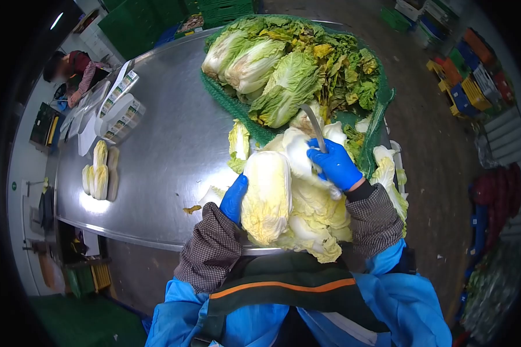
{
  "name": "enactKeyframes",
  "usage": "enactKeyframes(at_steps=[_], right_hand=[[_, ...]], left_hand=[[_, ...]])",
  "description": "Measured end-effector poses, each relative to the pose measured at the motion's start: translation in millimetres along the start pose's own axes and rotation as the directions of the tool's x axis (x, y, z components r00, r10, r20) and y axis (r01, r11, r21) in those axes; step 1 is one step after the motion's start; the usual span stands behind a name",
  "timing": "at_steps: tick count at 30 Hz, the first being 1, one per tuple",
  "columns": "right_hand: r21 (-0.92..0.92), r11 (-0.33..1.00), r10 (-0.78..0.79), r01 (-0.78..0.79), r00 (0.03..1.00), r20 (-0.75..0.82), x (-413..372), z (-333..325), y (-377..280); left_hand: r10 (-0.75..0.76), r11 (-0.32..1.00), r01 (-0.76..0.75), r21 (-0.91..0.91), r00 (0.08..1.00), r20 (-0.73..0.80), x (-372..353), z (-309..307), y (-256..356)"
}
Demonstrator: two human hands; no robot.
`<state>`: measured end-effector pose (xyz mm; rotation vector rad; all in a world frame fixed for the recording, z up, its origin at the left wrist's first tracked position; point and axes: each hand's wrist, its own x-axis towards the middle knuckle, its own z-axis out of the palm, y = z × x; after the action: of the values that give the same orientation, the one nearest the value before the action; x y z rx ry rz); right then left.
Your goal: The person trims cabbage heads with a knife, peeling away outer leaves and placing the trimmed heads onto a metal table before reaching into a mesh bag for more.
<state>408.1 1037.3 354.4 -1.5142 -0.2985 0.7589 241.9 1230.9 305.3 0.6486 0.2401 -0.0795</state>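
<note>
1. Bright on the worktop, with white glare patches near its left and front edges.
2. Cabbage evenly lit, palest leaves nearly washed out.
3. Floor dim.
4. Wide-lens curvature, black corners; far-right background soft.

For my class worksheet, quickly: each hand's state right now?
Left hand: against the side of the trimmed cabbage; grip cannot be told.
Right hand: closed, holding a curved knife.
</note>
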Motion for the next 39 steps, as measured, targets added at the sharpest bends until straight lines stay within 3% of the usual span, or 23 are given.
enactKeyframes(at_steps=[2,5,6,9,12,13,16,19,22,23,26,29,32,35,37,39], right_hand=[[-0.471,0.882,-0.038,-0.009,0.995,-0.091,-6.4,1.6,6.7],[-0.748,0.622,-0.371,0.231,0.928,-0.022,-30.5,27.6,-11.5],[-0.631,0.733,-0.299,0.253,0.954,0.034,-38.5,36.1,-18.2],[-0.656,0.616,-0.492,0.435,0.864,0.111,-42.0,53.9,3.0],[-0.524,0.796,-0.256,0.303,0.953,0.162,-44.1,50.2,2.5],[-0.456,0.837,-0.222,0.301,0.95,0.22,-46.2,48.0,0.4],[-0.372,0.888,-0.207,0.27,0.958,0.2,-49.4,43.3,-0.7],[-0.589,0.672,-0.463,0.45,0.875,0.14,-38.0,49.6,-1.9],[-0.637,0.651,-0.375,0.412,0.905,0.202,-31.4,58.3,9.2],[-0.64,0.639,-0.412,0.427,0.892,0.184,-32.3,60.6,10.9],[-0.544,0.794,-0.182,0.273,0.959,0.216,-35.7,57.2,10.7],[-0.517,0.79,-0.258,0.329,0.944,0.207,-42.4,62.7,6.3],[-0.625,0.745,-0.159,0.232,0.972,0.171,-37.1,65.8,2.7],[-0.511,0.781,-0.306,0.358,0.934,0.187,-31.3,71.9,23.9],[-0.549,0.79,-0.235,0.272,0.962,0.139,-33.8,72.3,17.3],[-0.593,0.759,-0.229,0.269,0.963,0.143,-35.4,75.1,12.7]], left_hand=[[-0.089,0.979,0.072,-0.19,0.993,-0.083,3.5,0.1,0.3],[-0.048,0.984,0.024,-0.179,0.991,-0.128,14.1,3.2,3.8],[-0.032,0.981,0.014,-0.194,0.995,-0.091,16.0,3.4,4.2],[0.02,0.987,-0.027,-0.16,0.999,-0.042,18.9,9.6,7.5],[0.045,0.982,-0.075,-0.173,0.985,-0.17,21.9,10.5,4.9],[0.066,0.975,-0.098,-0.201,0.985,-0.158,23.4,6.8,2.8],[0.096,0.98,-0.131,-0.148,0.971,-0.221,26.7,0.6,4.0],[0.047,0.98,-0.09,-0.177,0.972,-0.23,24.5,5.6,7.8],[0.091,0.985,-0.12,-0.122,0.971,-0.221,29.7,0.0,0.9],[0.067,0.984,-0.102,-0.147,0.972,-0.225,28.9,-1.7,0.6],[0.098,0.981,-0.137,-0.137,0.961,-0.257,31.5,-15.4,-5.3],[0.086,0.981,-0.128,-0.148,0.961,-0.262,26.7,-15.3,-0.1],[0.106,0.988,-0.13,-0.082,0.962,-0.252,27.5,-18.5,0.4],[0.13,0.991,-0.135,-0.003,0.959,-0.25,29.7,-26.3,-4.9],[0.119,0.989,-0.136,-0.054,0.964,-0.239,32.3,-36.9,-7.9],[0.194,0.981,-0.181,0.077,0.948,-0.251,35.2,-43.6,-9.3]])
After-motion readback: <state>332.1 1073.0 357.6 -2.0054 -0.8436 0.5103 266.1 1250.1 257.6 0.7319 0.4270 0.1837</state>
